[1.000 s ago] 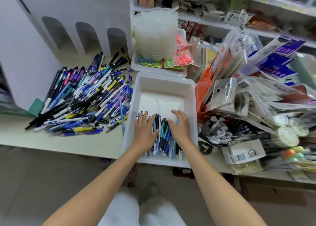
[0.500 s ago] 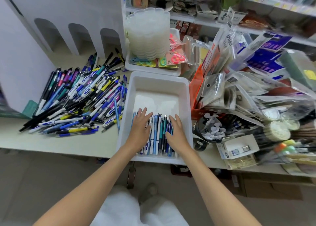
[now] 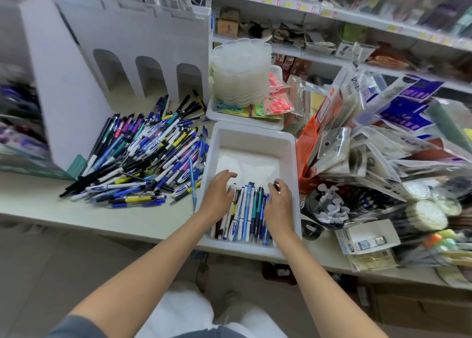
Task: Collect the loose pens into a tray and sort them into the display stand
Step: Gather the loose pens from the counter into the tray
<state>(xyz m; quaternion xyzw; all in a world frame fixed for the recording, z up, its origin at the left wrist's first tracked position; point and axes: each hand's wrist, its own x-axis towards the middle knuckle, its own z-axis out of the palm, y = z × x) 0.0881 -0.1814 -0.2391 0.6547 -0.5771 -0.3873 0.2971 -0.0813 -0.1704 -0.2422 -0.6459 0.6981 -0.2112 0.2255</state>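
A white tray [image 3: 252, 135] stands on the counter with several pens [image 3: 246, 210] lined up lengthwise in its near half. My left hand [image 3: 217, 194] lies over the left side of that bundle, fingers loosely bent. My right hand [image 3: 279, 207] lies over the right side, fingers curled down onto the pens; a dark pen tip shows at its fingertips. A large heap of loose pens [image 3: 143, 156] covers the counter left of the tray. The white display stand [image 3: 143, 64] with three arched slots rises behind the heap.
A second white tray [image 3: 217, 114] behind holds a stack of clear plastic dishes [image 3: 241, 71] and coloured packets. Piled packaged goods [image 3: 370, 143] crowd the counter to the right. Shelves [image 3: 332, 13] run along the back. The counter edge [image 3: 102, 225] is near me.
Both hands stayed on the bundle in the tray; their fingers have curled more than before and the pens lie closer together. The camera has tilted up, showing more of the stand.
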